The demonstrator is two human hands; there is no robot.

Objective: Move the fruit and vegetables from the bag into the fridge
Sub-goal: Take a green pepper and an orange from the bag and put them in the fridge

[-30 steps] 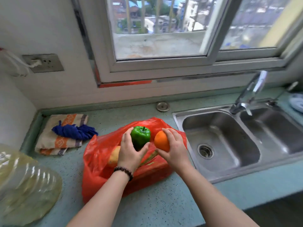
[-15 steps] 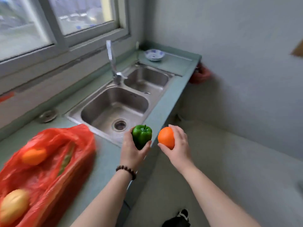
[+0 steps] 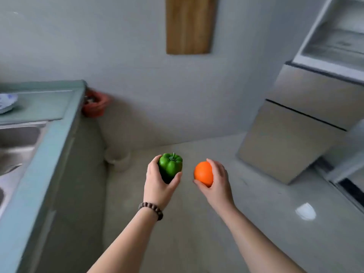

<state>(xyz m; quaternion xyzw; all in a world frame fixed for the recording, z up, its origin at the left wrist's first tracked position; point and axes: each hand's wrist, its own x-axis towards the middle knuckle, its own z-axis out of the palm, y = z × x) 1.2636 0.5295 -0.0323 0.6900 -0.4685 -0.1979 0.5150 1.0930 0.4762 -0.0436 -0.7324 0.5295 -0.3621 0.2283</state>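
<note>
Grey walls and a pale floor (image 3: 197, 243) fill most of the view, with one teal counter (image 3: 39, 174) running down the left side and one steel sink (image 3: 17, 138) set into it; one white dish (image 3: 6, 103) sits at the counter's far end, and one red basket-like thing (image 3: 95, 104) hangs off that end. One wooden board (image 3: 188, 24) hangs on the far wall. One fridge (image 3: 307, 107) stands at the right, its upper compartment open. Two hands are raised side by side over the floor, well apart from the fridge. One green pepper (image 3: 171, 166) sits stem-up in the left hand (image 3: 157, 186), thumb and fingers curled round its lower half. One orange (image 3: 203, 173) rests in the right hand (image 3: 218, 182), fingers wrapped round its right side, thumb beneath. One beaded bracelet (image 3: 151, 210) circles the left wrist.
</note>
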